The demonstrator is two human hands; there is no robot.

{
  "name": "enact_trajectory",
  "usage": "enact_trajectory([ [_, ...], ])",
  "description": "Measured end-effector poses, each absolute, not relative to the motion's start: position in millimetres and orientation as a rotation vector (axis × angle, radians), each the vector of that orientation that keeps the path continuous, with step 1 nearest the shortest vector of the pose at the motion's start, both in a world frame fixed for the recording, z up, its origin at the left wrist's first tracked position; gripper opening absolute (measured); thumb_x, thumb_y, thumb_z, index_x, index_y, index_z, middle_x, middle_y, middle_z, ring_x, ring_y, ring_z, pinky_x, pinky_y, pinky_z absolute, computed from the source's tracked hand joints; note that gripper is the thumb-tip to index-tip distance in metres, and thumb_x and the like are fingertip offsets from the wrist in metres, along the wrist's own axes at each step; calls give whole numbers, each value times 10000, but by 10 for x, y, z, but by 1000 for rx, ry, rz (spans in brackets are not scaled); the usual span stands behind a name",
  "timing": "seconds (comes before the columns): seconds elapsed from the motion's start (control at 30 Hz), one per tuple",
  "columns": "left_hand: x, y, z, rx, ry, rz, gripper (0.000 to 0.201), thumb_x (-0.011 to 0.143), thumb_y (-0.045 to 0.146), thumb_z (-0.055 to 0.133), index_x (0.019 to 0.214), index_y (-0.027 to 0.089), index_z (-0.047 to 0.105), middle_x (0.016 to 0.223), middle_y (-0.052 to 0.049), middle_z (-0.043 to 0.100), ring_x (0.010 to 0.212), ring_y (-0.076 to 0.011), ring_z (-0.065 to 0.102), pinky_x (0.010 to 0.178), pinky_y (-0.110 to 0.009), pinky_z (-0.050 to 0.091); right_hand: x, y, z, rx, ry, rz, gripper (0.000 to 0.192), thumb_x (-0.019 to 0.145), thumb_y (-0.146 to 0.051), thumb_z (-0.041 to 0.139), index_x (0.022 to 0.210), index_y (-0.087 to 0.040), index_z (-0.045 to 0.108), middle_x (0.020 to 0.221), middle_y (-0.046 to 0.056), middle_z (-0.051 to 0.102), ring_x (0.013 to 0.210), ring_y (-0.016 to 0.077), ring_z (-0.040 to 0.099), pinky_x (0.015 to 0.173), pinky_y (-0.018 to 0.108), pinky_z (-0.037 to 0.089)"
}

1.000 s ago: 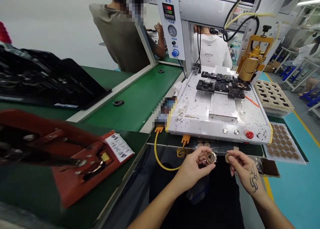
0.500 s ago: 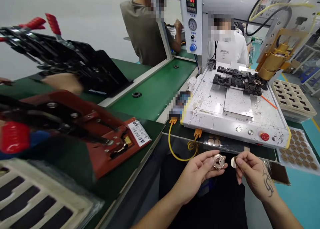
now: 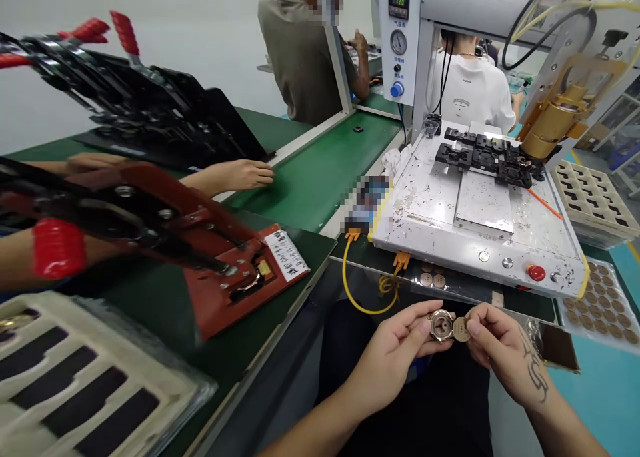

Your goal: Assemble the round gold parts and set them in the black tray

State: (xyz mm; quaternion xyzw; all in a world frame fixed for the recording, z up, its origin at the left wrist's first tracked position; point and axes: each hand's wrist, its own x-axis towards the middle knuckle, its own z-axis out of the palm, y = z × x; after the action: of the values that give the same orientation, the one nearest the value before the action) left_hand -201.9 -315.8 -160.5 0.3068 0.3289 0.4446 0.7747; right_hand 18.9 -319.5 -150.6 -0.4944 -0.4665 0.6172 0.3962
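Note:
My left hand (image 3: 393, 354) grips a round rose-gold metal case (image 3: 442, 325) by its edge, its hollow inside facing me. Between the thumb and fingers of my right hand (image 3: 503, 347) is a thin round disc (image 3: 461, 330) with faint print on its face. The disc is at the right rim of the case; whether they touch I cannot tell. Both hands are above my lap, in front of the white press machine (image 3: 435, 227). Some fingers of each hand are hidden behind what it holds.
Black fixtures (image 3: 480, 154) sit on the press bed under a gold cylinder (image 3: 550, 127). A sheet of brown discs (image 3: 603, 304) lies at right. Left stand a red toggle press (image 3: 205, 304) and a cream tray (image 3: 173, 404). A co-worker's hand (image 3: 250, 175) reaches over the green belt (image 3: 330, 167).
My right hand has brought the disc left to the case and turned its printed face into view. A co-worker's hand has reached right onto the belt, where a black ring lay.

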Motion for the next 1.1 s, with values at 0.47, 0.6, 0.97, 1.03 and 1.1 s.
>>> enact_trajectory([
  [0.47, -1993, -3183, -1607, 636, 682, 980, 527, 930, 516, 865, 1336, 192, 781, 1254, -133, 835, 1213, -352, 787, 1091, -504, 644, 123, -3190, -1446, -1257, -1394, 1338, 294, 1050, -503, 684, 897, -253, 656, 1248, 76, 708, 1154, 269, 666, 985, 344, 552],
  [0.6, -1977, -3223, -1594, 667, 693, 993, 526, 943, 529, 844, 1353, 207, 773, 1277, -120, 827, 1222, -340, 781, 1107, -500, 633, 26, -3195, -1414, -1256, -1498, 1274, 290, 1063, -469, 667, 874, -249, 646, 1196, 70, 705, 1075, 246, 668, 956, 333, 548],
  [0.97, -1966, -3266, -1569, 760, 729, 1010, 520, 979, 547, 791, 1378, 214, 766, 1312, -119, 809, 1237, -330, 769, 1094, -474, 644, -30, -3223, -1397, -1267, -1555, 1196, 287, 1066, -465, 652, 883, -245, 648, 1142, 85, 694, 1051, 260, 659, 936, 360, 557],
  [1.03, -1965, -3268, -1559, 771, 733, 1003, 516, 990, 542, 780, 1385, 210, 762, 1331, -122, 802, 1248, -329, 763, 1101, -471, 640, -30, -3229, -1387, -1275, -1559, 1212, 281, 1071, -457, 651, 889, -242, 648, 1154, 81, 689, 1061, 256, 658, 942, 356, 548],
  [1.1, -1967, -3271, -1549, 788, 738, 997, 498, 1006, 535, 762, 1390, 217, 761, 1349, -119, 795, 1262, -327, 756, 1109, -468, 635, -27, -3232, -1383, -1275, -1562, 1221, 270, 1075, -441, 654, 891, -243, 646, 1157, 71, 683, 1063, 245, 656, 943, 344, 538],
])
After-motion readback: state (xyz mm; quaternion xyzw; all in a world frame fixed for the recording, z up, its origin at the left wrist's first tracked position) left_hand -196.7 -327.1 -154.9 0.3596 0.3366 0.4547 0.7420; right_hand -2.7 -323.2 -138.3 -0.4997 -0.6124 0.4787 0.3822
